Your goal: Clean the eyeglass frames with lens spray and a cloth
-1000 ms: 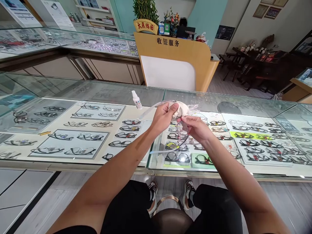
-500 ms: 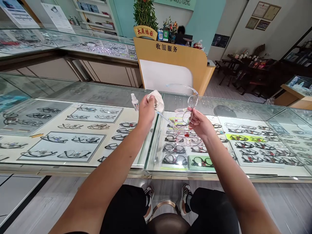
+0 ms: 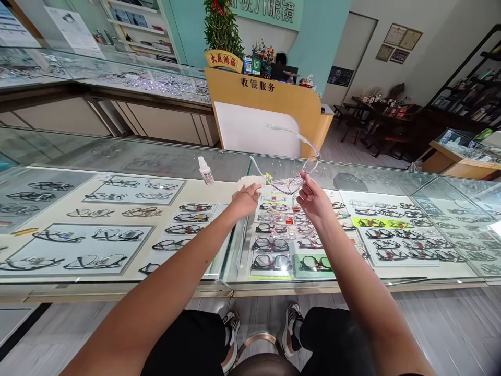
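Your right hand (image 3: 313,201) pinches the clear-framed glasses (image 3: 291,180) by their near lens rim, holding them just above the glass table (image 3: 117,156). Their long axis runs left to right across your view, one temple pointing up and away toward the cashier desk (image 3: 266,104), the tagged one reaching left toward your other hand. Your left hand (image 3: 246,201) is closed on the pale cloth (image 3: 250,182), which rests on the glass just left of the frames (so the cloth hand is the nearer to that tagged temple). The hands are apart, not touching. The small spray bottle (image 3: 205,171) stands further left.
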Demonstrator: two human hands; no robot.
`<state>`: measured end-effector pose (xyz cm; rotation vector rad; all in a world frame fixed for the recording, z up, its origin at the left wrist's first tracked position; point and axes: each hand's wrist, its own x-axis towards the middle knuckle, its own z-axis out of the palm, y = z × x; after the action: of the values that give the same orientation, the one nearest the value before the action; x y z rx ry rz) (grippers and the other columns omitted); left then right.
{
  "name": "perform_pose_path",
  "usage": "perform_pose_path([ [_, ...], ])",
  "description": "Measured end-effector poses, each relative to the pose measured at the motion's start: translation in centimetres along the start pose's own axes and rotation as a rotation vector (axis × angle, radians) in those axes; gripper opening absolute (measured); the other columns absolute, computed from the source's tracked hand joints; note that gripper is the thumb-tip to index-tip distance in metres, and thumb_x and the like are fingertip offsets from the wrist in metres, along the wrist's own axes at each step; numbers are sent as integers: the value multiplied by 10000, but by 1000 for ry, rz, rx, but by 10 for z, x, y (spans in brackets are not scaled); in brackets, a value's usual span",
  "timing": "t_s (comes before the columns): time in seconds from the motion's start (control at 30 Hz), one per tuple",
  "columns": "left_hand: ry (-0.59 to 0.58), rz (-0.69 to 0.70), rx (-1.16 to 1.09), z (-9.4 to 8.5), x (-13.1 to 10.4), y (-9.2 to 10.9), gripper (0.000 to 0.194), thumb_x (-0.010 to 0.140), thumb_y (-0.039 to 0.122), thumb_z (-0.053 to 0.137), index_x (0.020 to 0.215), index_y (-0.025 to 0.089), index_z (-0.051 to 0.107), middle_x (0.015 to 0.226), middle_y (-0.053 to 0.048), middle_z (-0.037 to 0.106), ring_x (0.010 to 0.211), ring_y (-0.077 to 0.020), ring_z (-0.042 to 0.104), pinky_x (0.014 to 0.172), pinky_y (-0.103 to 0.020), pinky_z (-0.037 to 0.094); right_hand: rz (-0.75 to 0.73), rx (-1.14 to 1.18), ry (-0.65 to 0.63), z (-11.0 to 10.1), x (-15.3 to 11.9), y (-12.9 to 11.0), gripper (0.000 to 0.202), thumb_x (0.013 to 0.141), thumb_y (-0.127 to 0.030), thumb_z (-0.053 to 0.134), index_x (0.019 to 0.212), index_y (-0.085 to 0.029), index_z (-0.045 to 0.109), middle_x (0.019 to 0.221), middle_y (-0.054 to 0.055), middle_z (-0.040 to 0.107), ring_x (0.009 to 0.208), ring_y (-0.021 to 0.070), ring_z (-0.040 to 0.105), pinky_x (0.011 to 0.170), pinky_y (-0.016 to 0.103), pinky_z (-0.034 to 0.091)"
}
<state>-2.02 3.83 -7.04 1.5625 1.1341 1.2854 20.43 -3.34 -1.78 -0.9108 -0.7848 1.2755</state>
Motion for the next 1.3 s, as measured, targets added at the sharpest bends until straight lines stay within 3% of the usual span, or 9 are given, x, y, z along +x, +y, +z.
perform_pose_path([
  [0.07,46,23,174,3,-14,19,193,728,156,791,877,234,696,979,-104,695,1224,-394,585,1100,-527,364,-21,-22,22,-2,1,1,504,756,-599,881,1154,-309,774,676,-74,261,588,130,248,550,307,266],
  [0.13,72,78,351,3,-27,39,181,777,189,764,936,239,692,1107,-131,687,1317,-420,529,1163,-567,306,-40,-49,48,-3,1,1,532,769,-625,860,1193,-317,769,669,-73,262,581,133,253,547,312,264],
  [0.3,-144,355,506,4,-43,67,307,1033,309,551,1324,251,631,965,-47,684,905,-248,641,877,-373,460,-43,-27,66,1,-2,3,524,766,-621,864,1180,-318,762,666,-75,249,576,130,246,546,311,257],
  [0.4,-208,439,496,7,-44,67,453,1063,389,577,1501,273,569,1051,-52,725,928,-241,662,852,-347,462,-18,6,32,8,-6,4,498,758,-589,883,1148,-304,761,673,-76,235,583,128,229,550,308,262],
  [0.77,-240,513,489,4,-36,62,268,1055,470,596,1018,255,752,932,-60,774,881,-256,657,933,-384,464,-47,-104,29,10,-5,10,518,751,-617,872,1117,-257,809,658,-77,251,598,126,239,555,320,209],
  [0.97,-300,497,413,-8,-34,79,191,1013,395,639,954,235,725,892,-52,727,823,-225,596,803,-352,433,-147,-144,150,-1,8,11,433,702,-599,903,813,-244,681,724,-43,467,635,109,346,570,292,277],
  [1.07,-340,449,334,-17,-32,90,162,983,374,670,916,232,710,833,-30,679,787,-201,561,780,-337,428,-184,-106,241,-12,16,2,468,736,-638,863,920,-267,645,835,-19,582,712,124,492,603,273,357],
  [1.2,-441,324,149,-30,-27,97,212,956,431,721,914,224,701,812,-17,618,752,-170,522,730,-311,427,-238,-152,59,-17,17,-14,572,833,-635,790,1321,-370,655,1067,20,711,916,173,637,718,297,450],
  [1.3,-543,259,-38,-39,-22,96,302,930,507,770,898,216,694,813,-18,574,708,-146,486,663,-293,409,-243,-184,-121,-13,9,-21,521,908,-634,705,1367,-388,703,1093,44,738,965,210,652,776,342,472],
])
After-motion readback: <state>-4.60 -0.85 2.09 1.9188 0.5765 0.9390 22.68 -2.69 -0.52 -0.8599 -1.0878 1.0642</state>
